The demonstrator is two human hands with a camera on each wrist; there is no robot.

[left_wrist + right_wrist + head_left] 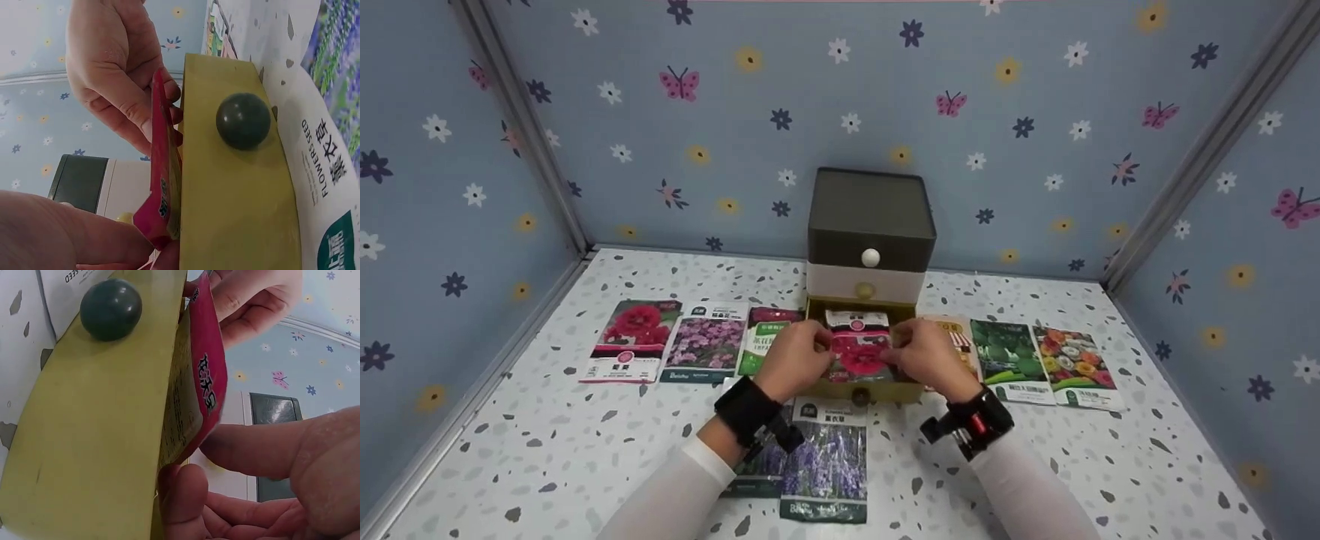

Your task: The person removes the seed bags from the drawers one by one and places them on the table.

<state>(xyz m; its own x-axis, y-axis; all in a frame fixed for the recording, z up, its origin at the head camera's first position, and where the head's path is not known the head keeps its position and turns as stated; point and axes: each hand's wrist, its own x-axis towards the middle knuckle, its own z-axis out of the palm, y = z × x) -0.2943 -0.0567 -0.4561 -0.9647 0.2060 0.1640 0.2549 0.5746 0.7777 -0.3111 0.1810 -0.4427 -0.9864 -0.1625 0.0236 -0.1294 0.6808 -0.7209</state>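
Observation:
A seed packet [859, 354] with a red flower on its front lies over the pulled-out yellow drawer [896, 392]. My left hand [796, 358] pinches the packet's left edge, and my right hand [931, 354] pinches its right edge. In the left wrist view, the packet's pink end [160, 140] tilts just behind the drawer's front, which bears a dark round knob [243, 121]. Thumb and fingers of the right hand [315, 478] meet at the packet's corner in the right wrist view. The drawer's inside is mostly hidden by packet and hands.
Above the drawer are a white tier [832, 281] and a dark top tier [870, 202]. Seed packets lie left, such as a red-flower one [634, 334], and right, such as a green one [1009, 352]. A lavender packet [825, 461] lies in front, overlapping another.

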